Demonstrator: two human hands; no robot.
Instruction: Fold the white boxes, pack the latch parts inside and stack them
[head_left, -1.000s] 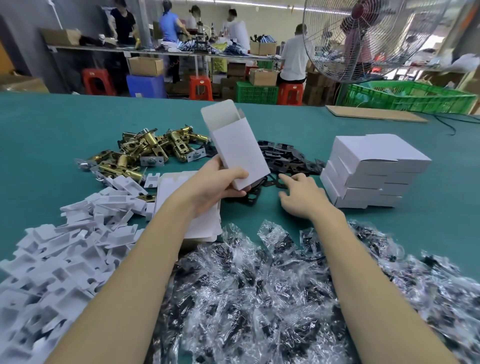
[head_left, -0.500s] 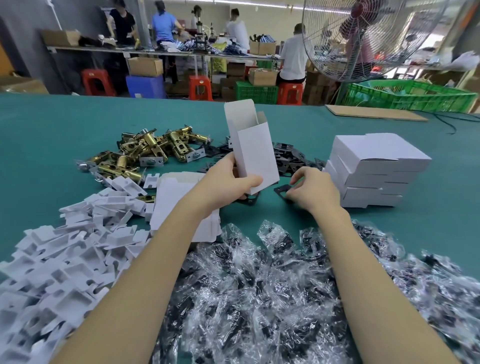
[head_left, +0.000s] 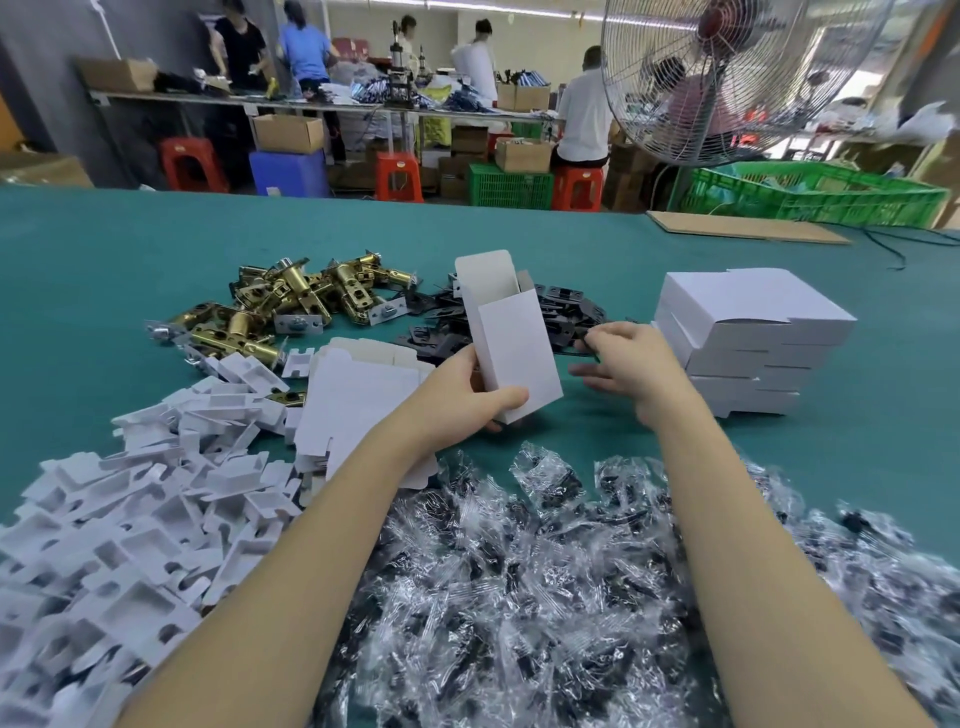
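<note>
My left hand (head_left: 467, 397) grips an opened white box (head_left: 511, 343) by its lower end, upright, with its top flap standing open. Just right of it, my right hand (head_left: 626, 358) pinches a thin black plate (head_left: 586, 349) lifted off the pile of black plates (head_left: 566, 317). Brass latch bodies (head_left: 291, 306) lie in a heap behind and to the left. Flat unfolded box blanks (head_left: 358, 400) lie under my left wrist. A stack of closed white boxes (head_left: 748, 338) stands to the right.
White plastic inserts (head_left: 130, 514) cover the near left of the green table (head_left: 857, 457). Clear bags of dark screws (head_left: 519, 571) fill the near middle and right. A cardboard sheet (head_left: 743, 228), a big fan (head_left: 737, 78) and a green crate (head_left: 815, 195) stand beyond. People work at a far bench.
My right hand picked a black plate from the pile and lifted it toward the box. My left hand swung the box from tilted left to nearly upright and moved it right.
</note>
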